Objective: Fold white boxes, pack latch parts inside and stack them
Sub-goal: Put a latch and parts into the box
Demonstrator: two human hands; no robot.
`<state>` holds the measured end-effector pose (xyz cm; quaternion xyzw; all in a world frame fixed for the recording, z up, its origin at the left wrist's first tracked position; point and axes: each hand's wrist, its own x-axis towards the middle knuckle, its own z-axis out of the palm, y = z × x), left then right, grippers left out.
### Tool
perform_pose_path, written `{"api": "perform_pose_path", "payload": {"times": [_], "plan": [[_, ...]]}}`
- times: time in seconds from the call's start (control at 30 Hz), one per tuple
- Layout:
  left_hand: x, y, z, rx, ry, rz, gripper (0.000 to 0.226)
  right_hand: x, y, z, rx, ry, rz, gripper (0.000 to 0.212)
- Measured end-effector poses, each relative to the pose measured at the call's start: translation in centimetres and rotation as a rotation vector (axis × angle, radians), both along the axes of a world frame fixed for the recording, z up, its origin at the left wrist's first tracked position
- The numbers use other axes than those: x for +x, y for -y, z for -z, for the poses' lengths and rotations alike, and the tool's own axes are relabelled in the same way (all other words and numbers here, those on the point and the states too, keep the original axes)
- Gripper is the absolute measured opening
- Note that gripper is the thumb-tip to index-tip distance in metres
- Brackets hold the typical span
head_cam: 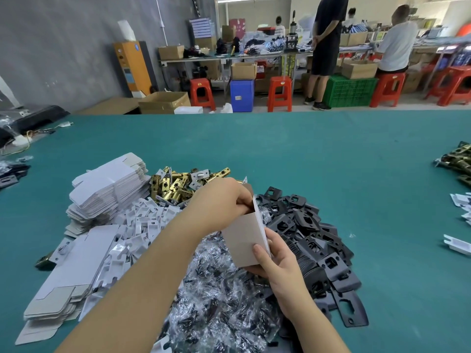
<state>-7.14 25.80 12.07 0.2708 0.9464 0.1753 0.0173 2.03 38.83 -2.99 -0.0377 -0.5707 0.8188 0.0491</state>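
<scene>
Wide green table (305, 154), mostly bare across the far half and down the right side past the piles. Far edge of it running straight across the upper middle of the view, with floor beyond.

Held above the piles, near centre: 1 white box (243, 240), tilted, open end up and away. Right hand (276, 263) wrapped round its lower end, thumb flat on the near face, fingers behind. Left hand (224, 200) at the open top, fingers curled over the rim and pinching a flap; whether anything sits inside cannot be told.

Crowded directly beneath both forearms: clear plastic bags of small dark parts (216, 301) heaped at the near edge. Just right of the box, touching that heap, a pile of black strike plates (313, 230) spilling toward the near right. Behind the left hand, brass latch bolts (175, 184) in a loose mound. Left of these, a stack of flat unfolded boxes (109, 189), with more flat boxes (68, 281) lying nearer, and white plastic pieces (145, 225) scattered between.

At the far right edge of the table, well apart: more brass latches (458, 161) and some white pieces (461, 202).

Beyond the table: red stools (279, 94), a blue bin (242, 94), a green crate (350, 91), cardboard cartons, and people at benches.
</scene>
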Motion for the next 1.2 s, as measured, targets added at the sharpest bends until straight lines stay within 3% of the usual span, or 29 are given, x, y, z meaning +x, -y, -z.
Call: {"api": "perform_pose_path", "payload": {"times": [0.2, 0.3, 0.4, 0.47, 0.63, 0.73, 0.77, 0.9, 1.07, 1.2], "plan": [[-0.5, -0.1, -0.4, 0.003, 0.008, 0.002, 0.015, 0.1, 0.1, -0.3, -0.003, 0.007, 0.01, 0.034], [-0.2, -0.4, -1.0, -0.019, -0.174, -0.117, 0.017, 0.1, 0.2, -0.3, -0.021, 0.006, 0.015, 0.034], [0.7, -1.8, -1.5, 0.248, -0.377, -0.118, 0.018, 0.0, 0.5, -0.1, 0.015, 0.0, 0.02, 0.026], [1.5, -3.8, -1.4, 0.311, -0.346, -0.014, 0.019, -0.1, 0.6, 0.1, 0.044, 0.008, 0.019, 0.026], [1.9, -10.0, 2.1, -0.085, -0.068, 0.177, 0.028, -0.2, 0.6, 0.7, 0.234, 0.059, 0.048, 0.011], [0.8, -11.7, 4.6, -0.317, 0.082, 0.148, 0.035, -0.4, 0.4, 1.2, 0.28, 0.116, 0.049, 0.029], [0.5, -12.0, 5.3, -0.349, 0.101, 0.112, 0.035, -0.4, 0.3, 1.1, 0.303, 0.109, 0.056, 0.026], [-0.6, -12.5, 7.0, -0.38, 0.11, 0.031, 0.031, -0.5, 0.4, 0.7, 0.303, 0.082, 0.067, 0.028], [-1.1, -12.2, 7.7, -0.382, 0.083, 0.021, 0.006, -0.3, 0.5, 0.5, 0.214, 0.126, 0.074, 0.029], [-1.1, -12.1, 7.9, -0.374, 0.032, 0.01, 0.011, -0.4, 0.6, 0.4, 0.183, 0.124, 0.069, 0.027]]}}
